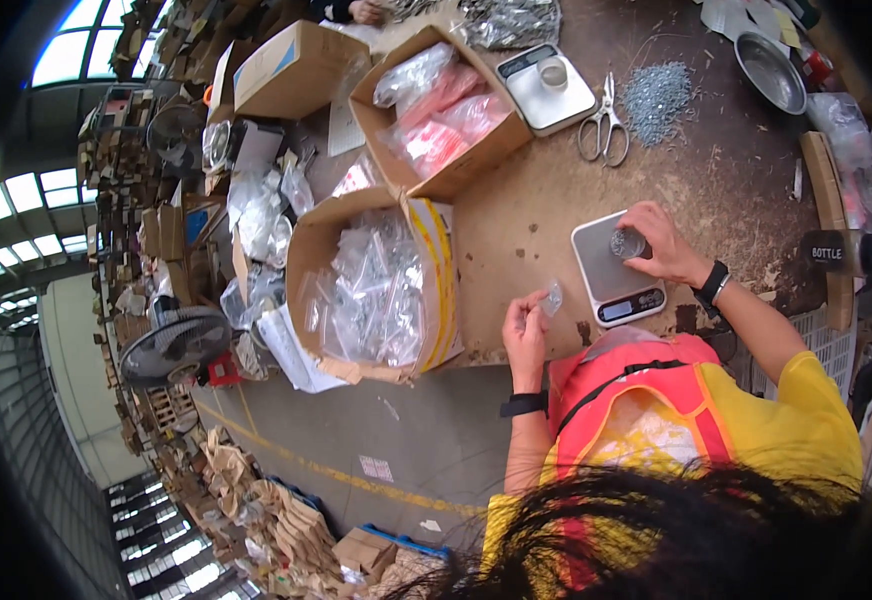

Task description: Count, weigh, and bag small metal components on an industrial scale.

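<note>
My right hand point(661, 245) has its fingers curled round a small clear cup point(627, 243) that holds small metal pieces. This cup is at the plate of a white digital scale point(606, 268); I cannot tell whether it rests there or is held just above. To the left of the scale, my left hand point(526, 335) pinches a small clear plastic bag point(553, 298) between thumb and fingers. Farther off on the table lies a pile of small silvery metal parts point(659, 98), with scissors point(606, 130) beside it.
An open carton point(439, 290) of filled clear bags stands left of my left hand. Behind it is another carton point(466, 165) with red and clear bags. A second scale point(573, 100) bears a small cup. A metal bowl point(771, 72) lies far right; a co-worker's hand point(365, 11) shows at the far edge.
</note>
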Motion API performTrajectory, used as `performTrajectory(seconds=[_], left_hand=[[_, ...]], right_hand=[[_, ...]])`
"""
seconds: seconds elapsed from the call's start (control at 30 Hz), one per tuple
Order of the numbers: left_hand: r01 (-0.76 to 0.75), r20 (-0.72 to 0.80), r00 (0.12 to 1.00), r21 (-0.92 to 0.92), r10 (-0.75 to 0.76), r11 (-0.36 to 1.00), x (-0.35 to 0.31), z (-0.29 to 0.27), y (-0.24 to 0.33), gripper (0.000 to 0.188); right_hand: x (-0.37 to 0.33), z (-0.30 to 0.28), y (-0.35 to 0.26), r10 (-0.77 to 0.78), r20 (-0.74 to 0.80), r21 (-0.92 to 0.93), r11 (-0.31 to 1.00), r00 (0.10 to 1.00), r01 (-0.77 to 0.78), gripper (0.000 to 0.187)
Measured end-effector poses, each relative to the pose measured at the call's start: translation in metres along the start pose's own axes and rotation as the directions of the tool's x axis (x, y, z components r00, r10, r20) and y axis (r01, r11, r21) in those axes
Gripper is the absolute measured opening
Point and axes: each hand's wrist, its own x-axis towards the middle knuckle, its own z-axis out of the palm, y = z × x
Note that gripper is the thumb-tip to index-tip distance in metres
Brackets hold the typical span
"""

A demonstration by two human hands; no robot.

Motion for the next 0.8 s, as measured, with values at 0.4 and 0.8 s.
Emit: performTrajectory(seconds=[0.4,0.8], left_hand=[[-0.119,0.184,0.976,-0.004,0.117,0.993,-0.006,-0.017,-0.032,0.007],[-0.199,0.046,0.979,0.038,0.198,0.979,-0.016,-0.013,-0.052,0.010]], right_hand=[[0.019,0.056,-0.086,-0.477,0.321,0.081,0.874,0.818,0.478,0.038],[0.019,0.073,-0.086,-0.216,0.281,0.090,0.976,0.935,0.199,0.017]])
